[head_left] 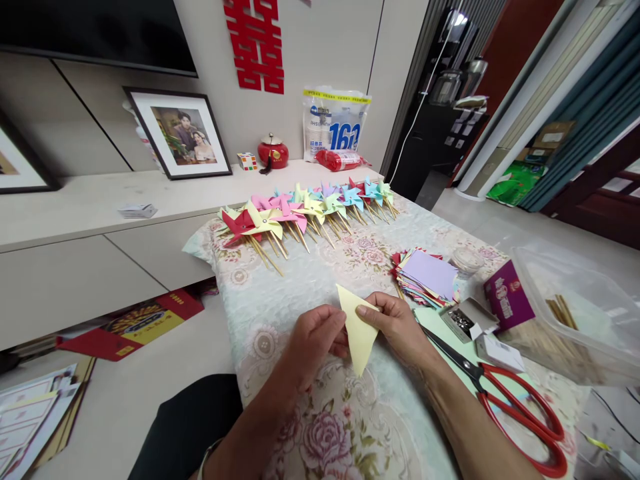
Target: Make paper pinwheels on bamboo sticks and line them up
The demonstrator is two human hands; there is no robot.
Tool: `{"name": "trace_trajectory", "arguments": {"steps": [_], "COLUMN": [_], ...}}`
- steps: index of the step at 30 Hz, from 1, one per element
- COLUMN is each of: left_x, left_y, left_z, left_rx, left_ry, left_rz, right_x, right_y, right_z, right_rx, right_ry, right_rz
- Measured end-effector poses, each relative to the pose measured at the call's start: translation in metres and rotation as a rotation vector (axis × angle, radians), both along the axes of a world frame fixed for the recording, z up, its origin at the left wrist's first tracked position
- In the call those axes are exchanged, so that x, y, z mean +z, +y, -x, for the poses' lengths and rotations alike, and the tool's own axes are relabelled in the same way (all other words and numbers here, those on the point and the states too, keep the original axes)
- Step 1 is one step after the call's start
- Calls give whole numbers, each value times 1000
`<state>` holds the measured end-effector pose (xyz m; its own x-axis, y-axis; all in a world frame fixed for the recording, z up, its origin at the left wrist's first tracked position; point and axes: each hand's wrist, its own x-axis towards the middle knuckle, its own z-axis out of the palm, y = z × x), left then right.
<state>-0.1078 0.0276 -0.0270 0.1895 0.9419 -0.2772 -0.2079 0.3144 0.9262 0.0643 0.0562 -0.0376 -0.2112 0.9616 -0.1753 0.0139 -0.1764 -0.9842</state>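
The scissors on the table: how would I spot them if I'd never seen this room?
Start at the table with the floral cloth and go to its near right side, past the person's right hand. There, in front of the clear plastic box, lie the scissors, blades pointing toward the hands. Their big red loop handles set them apart from the paper stack and small boxes nearby.

Both forearms run out of the bottom edge, and the fingertips of each hand (315, 337) sit hidden behind the folded paper (358, 330). The scissors (520, 407) lose a handle loop at the lower edge; the bin (590, 313) is cropped at right.
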Motion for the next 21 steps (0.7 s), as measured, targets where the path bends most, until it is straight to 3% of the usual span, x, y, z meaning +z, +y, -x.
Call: {"name": "trace_trajectory", "arguments": {"steps": [15,21], "left_x": [6,2], "left_y": [-3,2], "left_z": [1,1], "left_rx": [56,25], "left_ry": [121,76], "left_rz": [-51,-60], "right_x": [1,0], "right_y": [-3,0], "right_z": [2,0], "right_rx": [43,0], "right_ry": [29,71], "right_rz": [14,33]}}
